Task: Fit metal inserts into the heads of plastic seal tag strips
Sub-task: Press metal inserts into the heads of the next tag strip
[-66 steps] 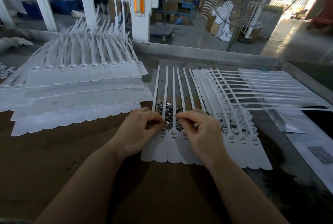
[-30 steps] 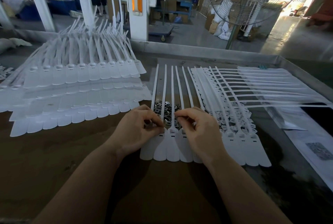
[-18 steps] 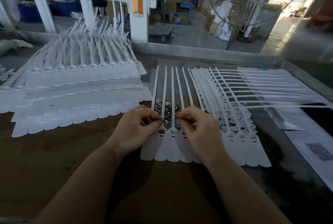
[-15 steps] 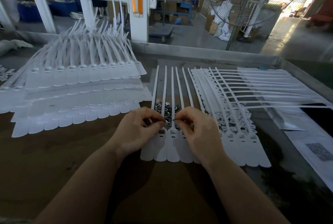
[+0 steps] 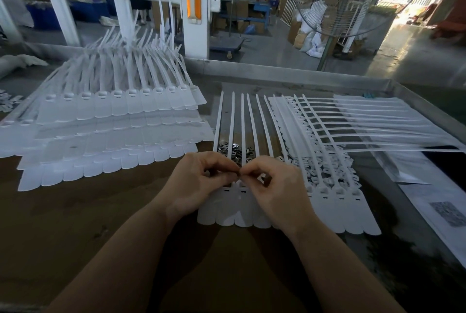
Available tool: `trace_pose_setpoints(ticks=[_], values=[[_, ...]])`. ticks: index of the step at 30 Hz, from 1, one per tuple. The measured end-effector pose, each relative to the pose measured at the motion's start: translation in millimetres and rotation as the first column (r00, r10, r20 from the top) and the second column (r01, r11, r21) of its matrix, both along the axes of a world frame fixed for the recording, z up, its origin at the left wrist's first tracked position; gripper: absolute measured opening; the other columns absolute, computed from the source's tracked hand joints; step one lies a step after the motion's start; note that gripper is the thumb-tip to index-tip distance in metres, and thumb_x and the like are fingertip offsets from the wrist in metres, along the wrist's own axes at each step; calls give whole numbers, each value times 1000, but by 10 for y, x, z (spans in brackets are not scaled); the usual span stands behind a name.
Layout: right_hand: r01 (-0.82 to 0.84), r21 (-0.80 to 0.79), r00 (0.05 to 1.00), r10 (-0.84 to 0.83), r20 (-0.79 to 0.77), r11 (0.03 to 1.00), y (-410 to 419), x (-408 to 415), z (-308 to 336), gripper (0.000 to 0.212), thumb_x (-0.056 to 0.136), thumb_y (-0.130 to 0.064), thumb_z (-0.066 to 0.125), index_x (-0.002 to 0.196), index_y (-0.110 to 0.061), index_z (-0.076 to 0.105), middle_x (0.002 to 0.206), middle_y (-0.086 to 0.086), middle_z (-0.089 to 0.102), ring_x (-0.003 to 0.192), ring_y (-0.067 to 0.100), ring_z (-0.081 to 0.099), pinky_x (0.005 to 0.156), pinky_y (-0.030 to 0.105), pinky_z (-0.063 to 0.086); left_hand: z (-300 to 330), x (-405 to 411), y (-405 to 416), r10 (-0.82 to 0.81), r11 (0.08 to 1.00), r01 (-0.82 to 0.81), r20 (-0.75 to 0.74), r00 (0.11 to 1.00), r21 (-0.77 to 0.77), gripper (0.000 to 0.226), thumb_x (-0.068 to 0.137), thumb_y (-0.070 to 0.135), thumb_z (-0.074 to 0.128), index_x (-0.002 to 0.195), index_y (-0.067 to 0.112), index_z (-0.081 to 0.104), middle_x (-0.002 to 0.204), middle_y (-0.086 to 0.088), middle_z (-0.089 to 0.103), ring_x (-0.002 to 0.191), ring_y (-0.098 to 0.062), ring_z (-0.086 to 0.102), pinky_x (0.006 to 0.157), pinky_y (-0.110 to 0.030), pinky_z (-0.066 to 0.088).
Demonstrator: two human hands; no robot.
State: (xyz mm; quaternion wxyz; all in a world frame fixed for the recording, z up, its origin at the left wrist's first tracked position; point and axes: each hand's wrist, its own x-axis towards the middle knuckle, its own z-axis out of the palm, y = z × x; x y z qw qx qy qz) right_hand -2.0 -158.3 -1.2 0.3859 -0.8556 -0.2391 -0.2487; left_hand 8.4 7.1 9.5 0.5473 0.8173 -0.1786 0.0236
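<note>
A joined row of white plastic seal tag strips lies flat in front of me, tails pointing away. A heap of small shiny metal inserts lies under the tails just beyond my fingers. My left hand and my right hand hover over the strip heads with fingertips meeting. Between the two thumbs and forefingers a small metal insert is pinched above the head of a middle strip. Which hand bears it more I cannot tell. The heads under my palms are hidden.
A tall stack of white tag strip sheets fills the left of the brown table. Another fanned stack of strips lies at the right, over loose white parts. Papers lie at the far right. A metal rim bounds the table's far side.
My two hands have drawn together over the strip heads, so their fingertips now meet at one point. The strips and stacks have not moved.
</note>
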Motion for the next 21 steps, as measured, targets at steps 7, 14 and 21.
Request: trace_pose_setpoints(ticks=[7, 14, 21], values=[[35, 31, 999, -34, -16, 999, 9, 9, -12, 8, 81, -2, 66, 87, -6, 69, 82, 2, 67, 74, 13, 61, 69, 24, 51, -6, -14, -6, 27, 998, -29, -43, 999, -49, 19, 77, 4, 71, 89, 19, 68, 79, 13, 71, 74, 4, 65, 62, -5, 45], [20, 4, 995, -19, -101, 1000, 16, 12, -1, 6, 84, -10, 66, 88, -11, 70, 82, -2, 65, 76, 7, 58, 71, 22, 48, 2, -8, -18, 34, 997, -39, -80, 996, -64, 19, 78, 6, 71, 91, 18, 66, 82, 9, 72, 72, 2, 66, 61, -6, 45], [22, -17, 988, -24, -150, 1000, 36, 6, -10, 3, 88, -10, 60, 87, -9, 63, 81, -1, 60, 76, 13, 55, 70, 27, 47, -8, -14, -15, 3, 997, -9, -68, 998, -81, 14, 81, 3, 66, 91, 13, 68, 83, 10, 71, 76, 3, 66, 64, -5, 45]])
